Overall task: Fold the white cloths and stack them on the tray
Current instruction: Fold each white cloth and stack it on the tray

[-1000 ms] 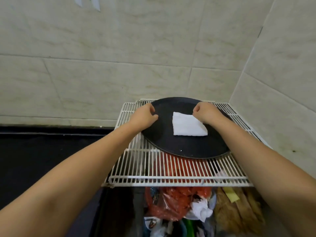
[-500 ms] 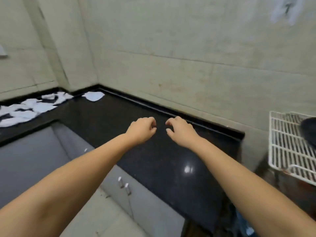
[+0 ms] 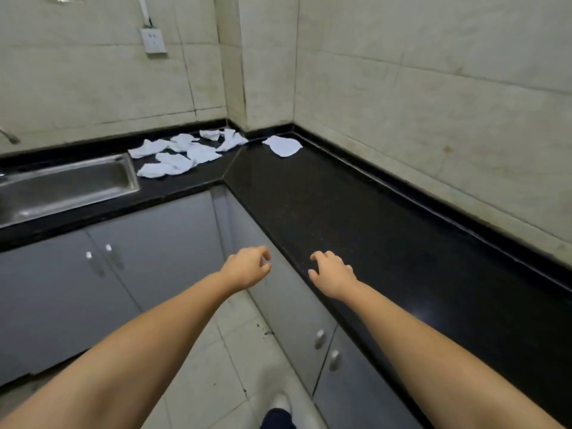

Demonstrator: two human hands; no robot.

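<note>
Two bare hands reach forward with nothing in them: the left hand (image 3: 247,267) hangs over the grey cabinet fronts (image 3: 154,243) with its fingers loosely curled, and the right hand (image 3: 332,274) hovers at the near edge of the glossy black stone countertop (image 3: 356,218), fingers relaxed and slightly spread. Farther along, a single crumpled white cloth (image 3: 282,145) lies alone near the inner corner. Just beyond it to the left, a scattered heap of unfolded white cloths (image 3: 182,153) lies between the corner and the stainless steel sink (image 3: 62,184). The tray is out of view.

The step in hand looks to be fetching the next cloth. The lone one is nearest and separate, so taking it by two corners should lift it cleanly without dragging others; spreading it flat on the bare countertop before folding should give squarer edges for stacking.
</note>
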